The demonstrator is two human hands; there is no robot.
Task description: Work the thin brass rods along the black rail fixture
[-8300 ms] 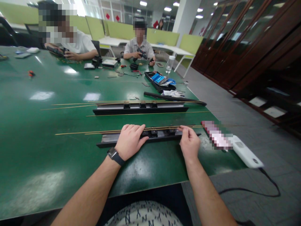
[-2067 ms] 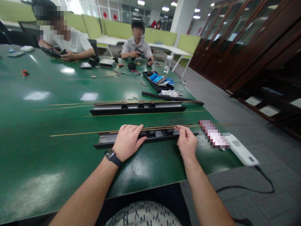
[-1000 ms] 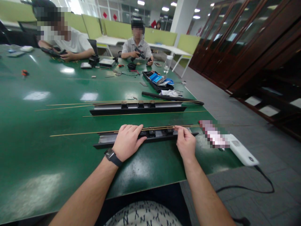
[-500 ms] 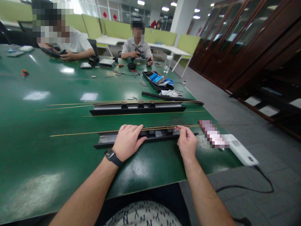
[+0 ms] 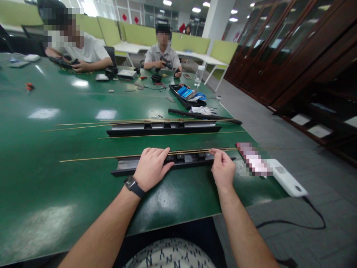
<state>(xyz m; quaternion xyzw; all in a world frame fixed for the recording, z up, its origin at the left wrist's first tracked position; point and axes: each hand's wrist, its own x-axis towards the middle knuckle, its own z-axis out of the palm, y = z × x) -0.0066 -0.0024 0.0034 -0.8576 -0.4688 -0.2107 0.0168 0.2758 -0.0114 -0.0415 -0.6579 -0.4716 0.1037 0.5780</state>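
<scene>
My left hand (image 5: pixel 152 167), with a dark watch on its wrist, is wrapped over the near black metal rail (image 5: pixel 126 166), thumb on the near side. Thin brass-coloured rods (image 5: pixel 89 159) run lengthwise along this rail and stick out past both its ends. Small black blocks (image 5: pixel 201 154) sit in the rail's channel. Toward the rail's right end, my right hand (image 5: pixel 224 167) is closed, its thumb and forefinger pinching a rod. The left fingertips and the part of the rail under that palm are hidden.
Beyond lies a second black rail (image 5: pixel 164 130) with rods over it. A single rod (image 5: pixel 170 135) rests between the rails. At right are a phone-like pink object (image 5: pixel 252 158) and a white device (image 5: pixel 287 178) with a cable. A black tray (image 5: pixel 184 98) and two people stand farther off.
My right hand has shifted very slightly to the right along the rods. My left hand and the rail look the same.
</scene>
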